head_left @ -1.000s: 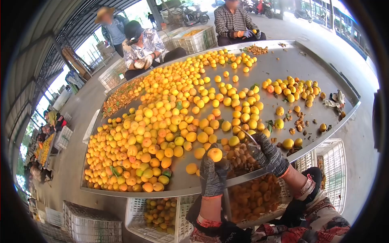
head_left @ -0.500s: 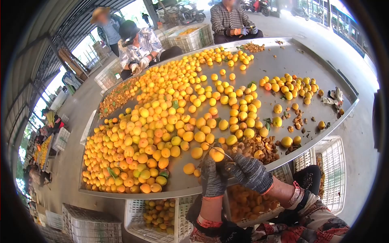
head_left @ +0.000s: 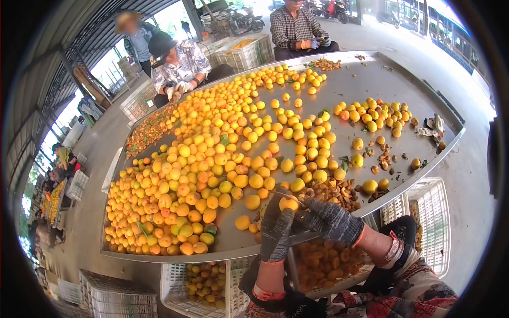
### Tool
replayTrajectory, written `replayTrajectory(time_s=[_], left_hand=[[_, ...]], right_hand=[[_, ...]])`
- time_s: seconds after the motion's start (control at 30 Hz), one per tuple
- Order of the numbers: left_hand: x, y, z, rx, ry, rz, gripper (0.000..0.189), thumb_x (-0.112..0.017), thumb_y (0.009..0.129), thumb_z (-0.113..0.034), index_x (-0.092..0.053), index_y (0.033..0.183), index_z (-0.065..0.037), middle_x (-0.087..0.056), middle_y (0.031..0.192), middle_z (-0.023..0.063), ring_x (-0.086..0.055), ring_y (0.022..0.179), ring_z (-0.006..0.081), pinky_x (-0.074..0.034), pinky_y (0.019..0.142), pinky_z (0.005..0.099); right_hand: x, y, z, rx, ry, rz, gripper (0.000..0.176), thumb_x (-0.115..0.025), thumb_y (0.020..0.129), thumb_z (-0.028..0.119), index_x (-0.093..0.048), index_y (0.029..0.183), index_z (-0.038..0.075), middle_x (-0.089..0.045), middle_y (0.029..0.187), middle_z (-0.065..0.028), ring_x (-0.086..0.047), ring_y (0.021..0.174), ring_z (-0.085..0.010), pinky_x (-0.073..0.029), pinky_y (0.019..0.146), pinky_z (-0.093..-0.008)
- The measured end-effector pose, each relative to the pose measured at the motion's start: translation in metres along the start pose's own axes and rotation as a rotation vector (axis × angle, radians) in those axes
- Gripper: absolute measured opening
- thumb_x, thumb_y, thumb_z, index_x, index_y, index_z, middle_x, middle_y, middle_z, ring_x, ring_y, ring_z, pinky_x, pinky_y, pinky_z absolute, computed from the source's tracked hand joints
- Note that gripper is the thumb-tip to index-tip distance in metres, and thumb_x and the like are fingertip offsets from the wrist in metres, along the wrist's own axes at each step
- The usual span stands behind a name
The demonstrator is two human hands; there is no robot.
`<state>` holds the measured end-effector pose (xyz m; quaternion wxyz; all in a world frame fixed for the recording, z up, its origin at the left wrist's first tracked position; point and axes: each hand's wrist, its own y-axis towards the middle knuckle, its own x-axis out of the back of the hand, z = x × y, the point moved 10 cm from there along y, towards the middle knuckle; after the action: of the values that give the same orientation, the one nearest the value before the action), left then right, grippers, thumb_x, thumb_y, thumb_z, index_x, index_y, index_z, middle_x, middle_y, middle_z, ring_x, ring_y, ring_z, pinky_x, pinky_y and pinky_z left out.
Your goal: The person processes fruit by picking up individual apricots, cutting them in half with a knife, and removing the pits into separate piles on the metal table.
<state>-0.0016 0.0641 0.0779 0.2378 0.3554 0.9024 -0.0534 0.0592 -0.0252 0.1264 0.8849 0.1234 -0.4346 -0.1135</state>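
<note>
My left hand (head_left: 275,231), in a dark grey knit glove, is closed around a yellow apricot (head_left: 289,203) above the table's near edge. At its right, my right hand (head_left: 335,221) in a matching glove pinches a thin metal tool (head_left: 302,203). This tool crosses the top of the apricot; its exact kind and tip are not clear. A large heap of whole apricots (head_left: 180,185) covers the left and middle of the metal table (head_left: 344,79). Just beyond my right hand lies a pile of brown pits (head_left: 339,192).
Below the near edge stand a white crate of apricots (head_left: 205,286) and a container of apricot pieces (head_left: 326,262). Another white crate (head_left: 432,222) is at right. Two people sit across the table, working with their hands, and another person (head_left: 139,42) stands behind. A crumpled glove (head_left: 433,127) lies far right.
The whole view has shifted slightly. My hands stay together at the apricot, with the left hand turned a little and the tool still across the fruit.
</note>
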Motion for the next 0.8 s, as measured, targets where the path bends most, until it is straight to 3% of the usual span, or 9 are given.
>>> replayTrajectory(time_s=[0.13, 0.23, 0.33, 0.4, 0.5, 0.63, 0.7, 0.73, 0.8], left_hand=[[0.002, -0.002, -0.016, -0.083, 0.177, -0.116, 0.039, -0.054, 0.087, -0.029, -0.051, 0.114, -0.001, -0.056, 0.101, 0.0053, -0.052, 0.088, 0.0122, -0.045, 0.075, 0.0257], [0.022, 0.002, 0.01, -0.017, 0.064, -0.217, 0.037, -0.055, 0.087, -0.033, -0.053, 0.108, -0.002, -0.056, 0.093, 0.0027, -0.053, 0.081, 0.0118, -0.046, 0.068, 0.0252], [0.022, 0.004, 0.027, 0.078, -0.123, -0.211, 0.036, -0.051, 0.088, -0.038, -0.055, 0.098, -0.004, -0.055, 0.086, 0.0018, -0.052, 0.075, 0.0122, -0.045, 0.064, 0.0244], [0.01, 0.001, 0.025, 0.172, -0.165, -0.181, 0.036, -0.05, 0.088, -0.041, -0.055, 0.094, -0.005, -0.054, 0.082, 0.0014, -0.052, 0.073, 0.0123, -0.045, 0.062, 0.024], [-0.012, -0.001, 0.015, 0.293, -0.347, -0.104, 0.037, -0.05, 0.088, -0.038, -0.055, 0.096, -0.003, -0.056, 0.085, 0.0021, -0.052, 0.075, 0.0119, -0.045, 0.064, 0.0242], [0.009, 0.006, -0.005, 0.015, 0.171, -0.081, 0.036, -0.052, 0.089, -0.028, -0.05, 0.111, 0.001, -0.055, 0.102, 0.007, -0.051, 0.089, 0.0137, -0.044, 0.077, 0.0272], [0.007, 0.007, -0.005, -0.059, 0.304, -0.074, 0.038, -0.053, 0.089, -0.025, -0.048, 0.115, 0.002, -0.055, 0.106, 0.0082, -0.051, 0.092, 0.0142, -0.044, 0.08, 0.028], [0.009, 0.006, 0.005, -0.039, 0.095, -0.138, 0.034, -0.054, 0.088, -0.027, -0.052, 0.109, 0.0, -0.056, 0.1, 0.0058, -0.051, 0.087, 0.0129, -0.044, 0.075, 0.0265], [0.018, 0.005, 0.028, -0.016, -0.114, -0.199, 0.031, -0.055, 0.087, -0.029, -0.055, 0.103, -0.002, -0.056, 0.094, 0.0034, -0.051, 0.082, 0.0116, -0.043, 0.069, 0.0251]], right_hand=[[0.0, 0.009, 0.009, 0.112, 0.052, 0.057, 0.037, -0.051, 0.085, 0.006, -0.046, 0.12, -0.004, -0.05, 0.117, -0.0199, -0.053, 0.103, -0.0312, -0.042, 0.09, -0.035], [-0.047, 0.009, -0.02, -0.108, 0.421, 0.085, 0.041, -0.052, 0.085, 0.006, -0.041, 0.124, -0.002, -0.052, 0.114, -0.0162, -0.055, 0.101, -0.0273, -0.043, 0.089, -0.0337], [-0.06, -0.007, -0.047, -0.28, 0.581, -0.173, 0.046, -0.053, 0.085, 0.005, -0.036, 0.128, -0.001, -0.055, 0.109, -0.0125, -0.056, 0.098, -0.0241, -0.044, 0.086, -0.0312], [-0.044, -0.01, -0.027, -0.238, 0.075, -0.108, 0.048, -0.054, 0.084, 0.005, -0.036, 0.128, 0.0, -0.054, 0.111, -0.0113, -0.054, 0.101, -0.023, -0.044, 0.087, -0.0303], [-0.047, -0.017, -0.048, -0.224, 0.473, -0.098, 0.047, -0.053, 0.084, 0.005, -0.036, 0.127, -0.001, -0.053, 0.111, -0.0121, -0.053, 0.102, -0.0234, -0.044, 0.087, -0.0301], [-0.023, -0.014, -0.017, 0.084, -0.098, -0.001, 0.045, -0.052, 0.084, 0.007, -0.038, 0.127, 0.0, -0.052, 0.112, -0.0142, -0.052, 0.105, -0.0264, -0.044, 0.086, -0.0294], [-0.035, -0.014, -0.043, -0.225, 0.981, -0.073, 0.042, -0.051, 0.085, 0.01, -0.041, 0.124, 0.0, -0.056, 0.105, -0.0182, -0.056, 0.097, -0.0304, -0.047, 0.08, -0.0314], [-0.035, -0.011, -0.036, -0.225, 0.982, -0.075, 0.042, -0.051, 0.085, 0.01, -0.041, 0.124, 0.0, -0.056, 0.105, -0.0182, -0.056, 0.097, -0.0304, -0.047, 0.08, -0.0314], [-0.009, -0.005, 0.002, -0.071, -0.058, -0.181, 0.04, -0.051, 0.085, 0.011, -0.042, 0.123, 0.0, -0.059, 0.094, -0.0203, -0.06, 0.087, -0.0321, -0.049, 0.072, -0.0343]])
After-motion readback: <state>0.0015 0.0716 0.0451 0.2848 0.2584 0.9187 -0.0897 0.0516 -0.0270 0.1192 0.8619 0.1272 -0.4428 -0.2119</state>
